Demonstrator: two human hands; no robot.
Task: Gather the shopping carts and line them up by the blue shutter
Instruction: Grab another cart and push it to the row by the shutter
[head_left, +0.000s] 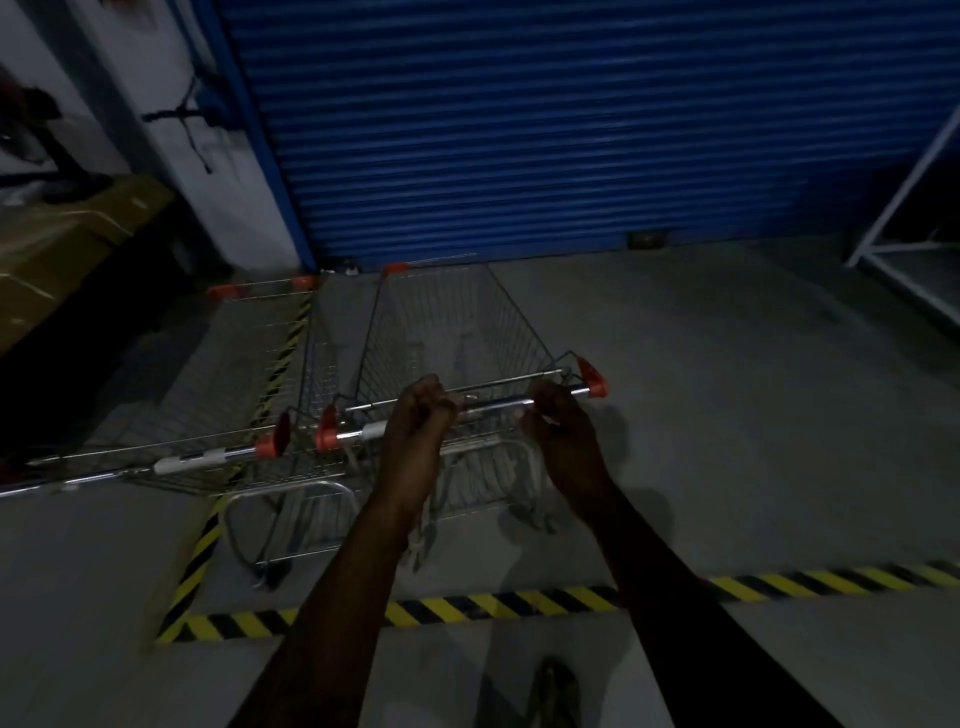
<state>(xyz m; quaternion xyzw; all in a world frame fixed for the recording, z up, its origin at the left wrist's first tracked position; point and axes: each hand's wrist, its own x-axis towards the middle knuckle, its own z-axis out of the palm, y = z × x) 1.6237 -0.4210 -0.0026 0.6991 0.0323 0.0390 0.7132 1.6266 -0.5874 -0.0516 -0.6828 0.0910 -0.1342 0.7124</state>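
Note:
A wire shopping cart (457, 322) with orange corner caps stands in front of me, its nose close to the blue shutter (519, 130). My left hand (418, 421) and my right hand (558, 423) both grip its chrome handle bar (498, 404), fingers curled round it. A second cart (249, 364) stands just to the left, side by side with the first, its handle (208, 457) level with the one I hold. The scene is dim.
Yellow-black hazard tape (467, 608) marks the floor across the front and up the left side. Cardboard boxes (62, 244) sit at far left by a white wall. A white metal rack (914, 249) stands at right. Open concrete floor lies right of the carts.

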